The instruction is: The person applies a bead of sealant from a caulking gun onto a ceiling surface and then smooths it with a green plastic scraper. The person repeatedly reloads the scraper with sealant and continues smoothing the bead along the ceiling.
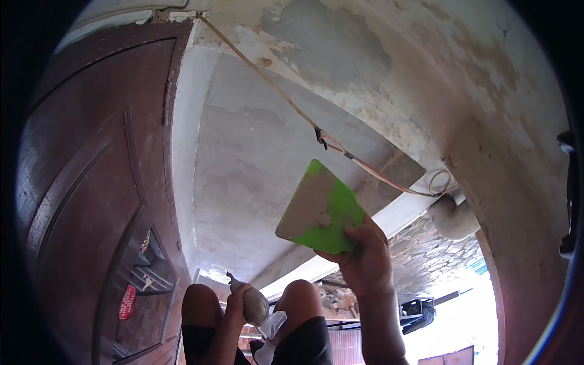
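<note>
My right hand holds a green plastic scraper smeared with grey filler, its flat blade raised toward the grey patched wall. Lower down, between my bare knees, my left hand grips a small grey lump of filler wrapped in a bag. The wall ahead shows a wide smooth grey area with peeling white paint above it.
A dark brown wooden door fills the left side. A tan cord runs diagonally across the wall to a coil. A grey pipe elbow sits at right, with stone paving below.
</note>
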